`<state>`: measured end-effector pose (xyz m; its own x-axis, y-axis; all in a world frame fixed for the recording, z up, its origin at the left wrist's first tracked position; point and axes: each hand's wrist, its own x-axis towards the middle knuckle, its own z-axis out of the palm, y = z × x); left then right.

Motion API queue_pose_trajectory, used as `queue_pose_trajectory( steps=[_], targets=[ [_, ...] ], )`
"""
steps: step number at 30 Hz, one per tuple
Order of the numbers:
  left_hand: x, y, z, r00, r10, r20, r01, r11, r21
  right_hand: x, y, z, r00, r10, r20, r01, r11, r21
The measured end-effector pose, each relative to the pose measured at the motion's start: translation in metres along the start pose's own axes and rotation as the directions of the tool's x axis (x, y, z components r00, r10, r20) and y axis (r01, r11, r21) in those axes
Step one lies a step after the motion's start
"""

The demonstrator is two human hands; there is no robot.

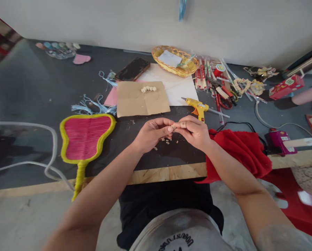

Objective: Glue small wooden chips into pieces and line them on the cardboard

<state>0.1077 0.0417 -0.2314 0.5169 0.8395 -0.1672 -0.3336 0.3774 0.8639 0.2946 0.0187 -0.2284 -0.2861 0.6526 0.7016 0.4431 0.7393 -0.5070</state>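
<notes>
My left hand and my right hand meet above the dark tabletop, fingertips pinched together on a small beige piece. Fingers cover most of it, so its full shape is hidden. Just below them, several tiny beige bits lie scattered on the table. Beyond my hands, a curved row of knobbly beige pieces rests on a folded sheet of brown paper. Close to my right hand lies a yellow hot glue gun, its nozzle pointing left. A wrapping, like tape, circles one right finger.
On the left is a pink hand fan with yellow edging, near blue tassels. A phone, wicker basket and scissors lie behind. Red cloth sits under my right forearm, hanging over the table's wooden edge.
</notes>
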Motion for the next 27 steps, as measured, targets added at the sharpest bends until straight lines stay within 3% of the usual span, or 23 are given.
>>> queue_pose_trajectory(
  steps=[9,21,27],
  targets=[
    [0.0002,-0.0005,-0.0012,1.0,-0.007,-0.012,0.007,0.999,0.033,-0.0012,0.0024,0.0028,0.998,-0.063,-0.005,0.063,0.998,-0.024],
    [-0.0011,0.0006,-0.0026,0.999,-0.04,0.017,0.041,0.999,-0.023,-0.0023,-0.0001,0.0017,0.996,0.084,-0.001,-0.084,0.995,0.053],
    [-0.0006,0.0006,-0.0035,0.999,-0.043,0.015,0.043,0.999,-0.006,-0.0005,-0.0024,0.0005,0.998,0.064,0.013,-0.065,0.996,0.054]
  ],
)
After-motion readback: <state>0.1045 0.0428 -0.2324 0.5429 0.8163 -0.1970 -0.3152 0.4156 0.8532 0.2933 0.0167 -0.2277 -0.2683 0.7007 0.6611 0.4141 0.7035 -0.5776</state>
